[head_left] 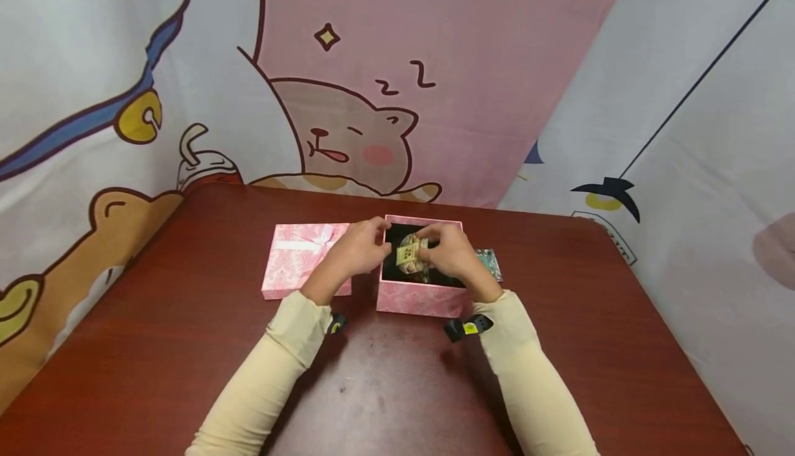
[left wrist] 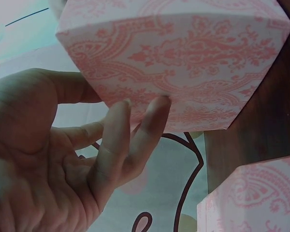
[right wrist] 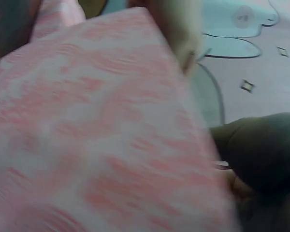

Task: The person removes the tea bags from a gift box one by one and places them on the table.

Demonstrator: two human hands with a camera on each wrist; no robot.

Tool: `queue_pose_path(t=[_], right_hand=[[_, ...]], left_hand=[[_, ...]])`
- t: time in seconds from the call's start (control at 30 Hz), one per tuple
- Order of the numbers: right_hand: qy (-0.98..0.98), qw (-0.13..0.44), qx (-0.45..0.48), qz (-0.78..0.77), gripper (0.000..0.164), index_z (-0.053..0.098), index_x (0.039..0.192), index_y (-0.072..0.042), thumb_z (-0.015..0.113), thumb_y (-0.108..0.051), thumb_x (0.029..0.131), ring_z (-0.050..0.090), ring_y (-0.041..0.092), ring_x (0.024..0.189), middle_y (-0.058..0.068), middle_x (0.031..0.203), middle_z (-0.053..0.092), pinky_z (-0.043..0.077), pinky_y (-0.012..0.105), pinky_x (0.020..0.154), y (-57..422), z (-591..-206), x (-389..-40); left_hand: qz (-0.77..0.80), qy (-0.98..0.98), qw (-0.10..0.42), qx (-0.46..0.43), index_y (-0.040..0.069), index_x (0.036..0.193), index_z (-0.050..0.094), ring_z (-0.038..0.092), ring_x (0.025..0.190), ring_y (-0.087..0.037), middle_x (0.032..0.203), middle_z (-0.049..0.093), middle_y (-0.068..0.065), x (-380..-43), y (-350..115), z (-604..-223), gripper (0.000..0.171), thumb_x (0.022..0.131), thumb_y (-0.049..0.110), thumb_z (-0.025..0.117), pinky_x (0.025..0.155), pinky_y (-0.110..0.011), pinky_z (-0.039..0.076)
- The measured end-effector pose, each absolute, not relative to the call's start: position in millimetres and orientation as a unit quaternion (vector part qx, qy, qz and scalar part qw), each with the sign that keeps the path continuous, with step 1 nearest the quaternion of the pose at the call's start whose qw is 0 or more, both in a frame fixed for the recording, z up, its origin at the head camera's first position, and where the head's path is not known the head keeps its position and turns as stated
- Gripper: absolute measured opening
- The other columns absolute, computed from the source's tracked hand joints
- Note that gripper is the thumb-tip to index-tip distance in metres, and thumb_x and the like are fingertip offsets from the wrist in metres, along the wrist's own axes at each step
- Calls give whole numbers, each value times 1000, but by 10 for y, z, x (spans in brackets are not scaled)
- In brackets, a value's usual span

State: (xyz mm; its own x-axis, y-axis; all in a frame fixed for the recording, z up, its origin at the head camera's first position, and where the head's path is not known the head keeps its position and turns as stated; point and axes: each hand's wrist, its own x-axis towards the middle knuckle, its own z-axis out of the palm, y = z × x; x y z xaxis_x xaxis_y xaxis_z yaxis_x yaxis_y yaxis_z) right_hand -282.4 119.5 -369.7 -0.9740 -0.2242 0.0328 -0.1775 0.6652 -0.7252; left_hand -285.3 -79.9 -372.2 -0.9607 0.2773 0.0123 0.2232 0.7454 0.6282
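Observation:
An uncovered pink-patterned gift box with a dark lining stands on the table. Inside it, a small round patterned item bears a yellow label; its exact kind cannot be made out. My right hand reaches over the box and pinches this item between thumb and fingers. At the box's left side is my left hand. In the left wrist view, its thumb side passes behind the rim while other fingers lie against the outer wall. The right wrist view is blurred, mostly filled by the box wall.
Left of the box lies its pink lid with a white ribbon bow. A small green patterned piece lies just right of the box. The brown table meets a cartoon-printed cloth backdrop.

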Motion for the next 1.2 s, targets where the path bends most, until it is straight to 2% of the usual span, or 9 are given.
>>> queue_pose_path(t=[0.13, 0.37, 0.43, 0.5, 0.63, 0.73, 0.9, 1.0, 1.2], right_hand=[[888, 31, -98, -448, 34, 64, 122, 5, 67, -1, 89, 64, 16, 68, 22, 105, 67, 56, 31, 62, 1426, -3485, -2780], [871, 24, -65, -486, 42, 55, 133, 7, 64, -7, 95, 64, 8, 75, 24, 110, 67, 55, 22, 66, 2012, -3207, -2734], [865, 23, -60, -498, 43, 54, 135, 6, 63, -8, 96, 62, 5, 75, 16, 106, 68, 55, 22, 67, 2188, -3193, -2724], [860, 22, -56, -507, 43, 54, 137, 5, 62, -10, 97, 59, 5, 72, 7, 94, 67, 53, 22, 65, 2364, -3209, -2712], [859, 15, -31, -510, 44, 51, 139, 4, 59, -11, 99, 51, 9, 66, -7, 77, 58, 47, 24, 59, 2693, -3304, -2706], [867, 11, -6, -498, 45, 48, 140, 6, 56, -10, 100, 50, 10, 65, -7, 77, 57, 46, 25, 58, 2899, -3435, -2733], [873, 21, 30, -487, 44, 48, 141, 7, 54, -6, 99, 53, 10, 66, -1, 87, 60, 46, 27, 57, 3145, -3724, -2804], [868, 27, 36, -495, 44, 47, 140, 8, 52, -3, 98, 51, 11, 62, 0, 86, 59, 45, 28, 54, 3256, -3885, -2835], [857, 42, 42, -512, 45, 45, 140, 11, 50, 0, 97, 48, 10, 60, 0, 83, 56, 43, 27, 53, 3403, -4120, -2879]], left_hand=[[331, 932, 32, 144, 7, 134, 56, 59, 101, -24, 121, 63, -12, -2874, -801, -3706, 44, 94, 21, 63, 88, -41, 50], [328, 934, 25, 141, 9, 133, 57, 59, 89, -23, 109, 63, -11, -2884, -827, -3672, 42, 93, 21, 63, 78, -38, 50], [330, 933, 25, 139, 9, 133, 57, 61, 85, -23, 106, 63, -11, -2883, -837, -3676, 42, 93, 21, 63, 74, -37, 51], [331, 933, 27, 138, 8, 133, 57, 61, 84, -22, 107, 63, -11, -2881, -843, -3683, 42, 93, 20, 63, 73, -36, 51], [336, 931, 28, 141, 7, 134, 57, 61, 87, -22, 111, 63, -11, -2876, -843, -3701, 43, 93, 20, 63, 75, -36, 51], [339, 929, 25, 145, 6, 134, 57, 61, 90, -23, 112, 63, -12, -2875, -839, -3714, 44, 93, 20, 62, 77, -37, 51], [338, 930, 24, 143, 7, 134, 57, 60, 93, -24, 113, 63, -12, -2869, -835, -3722, 43, 93, 20, 62, 80, -39, 51], [337, 930, 24, 141, 7, 134, 57, 59, 94, -24, 113, 63, -11, -2861, -827, -3717, 43, 93, 21, 63, 82, -40, 50], [340, 930, 30, 138, 8, 133, 57, 60, 89, -24, 105, 63, -10, -2837, -802, -3730, 43, 93, 21, 63, 76, -38, 51]])
